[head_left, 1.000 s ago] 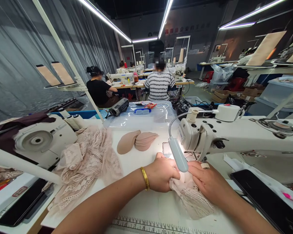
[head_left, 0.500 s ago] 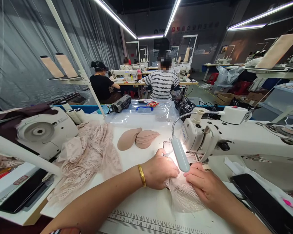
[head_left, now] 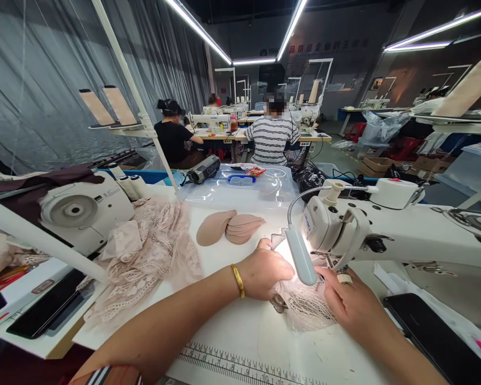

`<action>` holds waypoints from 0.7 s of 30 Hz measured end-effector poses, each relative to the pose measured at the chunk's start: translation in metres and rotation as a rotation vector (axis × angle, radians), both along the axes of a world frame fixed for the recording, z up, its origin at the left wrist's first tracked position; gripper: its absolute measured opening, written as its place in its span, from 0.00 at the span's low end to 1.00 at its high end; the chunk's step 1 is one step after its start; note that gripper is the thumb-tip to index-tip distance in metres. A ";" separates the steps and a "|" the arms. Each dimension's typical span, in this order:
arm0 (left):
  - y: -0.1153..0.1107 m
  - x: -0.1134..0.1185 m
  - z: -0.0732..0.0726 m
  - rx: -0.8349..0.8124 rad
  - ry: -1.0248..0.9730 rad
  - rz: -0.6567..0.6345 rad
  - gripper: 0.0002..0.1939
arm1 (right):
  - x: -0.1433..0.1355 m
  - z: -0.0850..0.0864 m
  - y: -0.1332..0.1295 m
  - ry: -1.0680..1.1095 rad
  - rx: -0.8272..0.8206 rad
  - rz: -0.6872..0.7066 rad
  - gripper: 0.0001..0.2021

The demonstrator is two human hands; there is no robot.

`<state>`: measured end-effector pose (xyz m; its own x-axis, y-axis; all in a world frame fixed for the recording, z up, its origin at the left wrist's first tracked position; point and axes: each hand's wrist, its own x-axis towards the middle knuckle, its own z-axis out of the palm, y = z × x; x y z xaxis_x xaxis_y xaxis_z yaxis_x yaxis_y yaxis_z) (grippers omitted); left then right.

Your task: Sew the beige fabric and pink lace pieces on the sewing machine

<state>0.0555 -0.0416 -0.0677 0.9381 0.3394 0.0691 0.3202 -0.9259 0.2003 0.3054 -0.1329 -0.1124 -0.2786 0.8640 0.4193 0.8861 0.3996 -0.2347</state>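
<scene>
Lace piece (head_left: 304,307) sits lower centre of the frame, pinned flat on the white table (head_left: 244,342) between both hands. Left hand (head_left: 264,272) is curled over its left edge, fingers pressing the fabric down; right hand (head_left: 350,305) lies flat on its right side, fingers spread on the lace (a pressing hold, not a pinch). The lamp head (head_left: 300,262) hangs just above the fabric, between the hands; the sewing machine (head_left: 385,235) is just behind. Foam cups (head_left: 228,227) lie near, upper left of the hands. Heap of lace (head_left: 152,256) fills centre left. Black phone (head_left: 436,337) lies at lower right. Bare table shows below the hands, down to the printed ruler (head_left: 240,366).
</scene>
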 end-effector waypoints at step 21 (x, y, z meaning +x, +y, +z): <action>-0.025 0.003 0.005 0.162 0.121 0.206 0.11 | -0.022 0.011 -0.012 0.031 -0.066 0.236 0.13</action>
<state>0.0580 -0.0671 -0.0631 0.8551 0.5176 0.0301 0.5178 -0.8555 0.0037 0.2836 -0.1454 -0.1010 -0.4642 0.8022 0.3755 0.7617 0.5779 -0.2931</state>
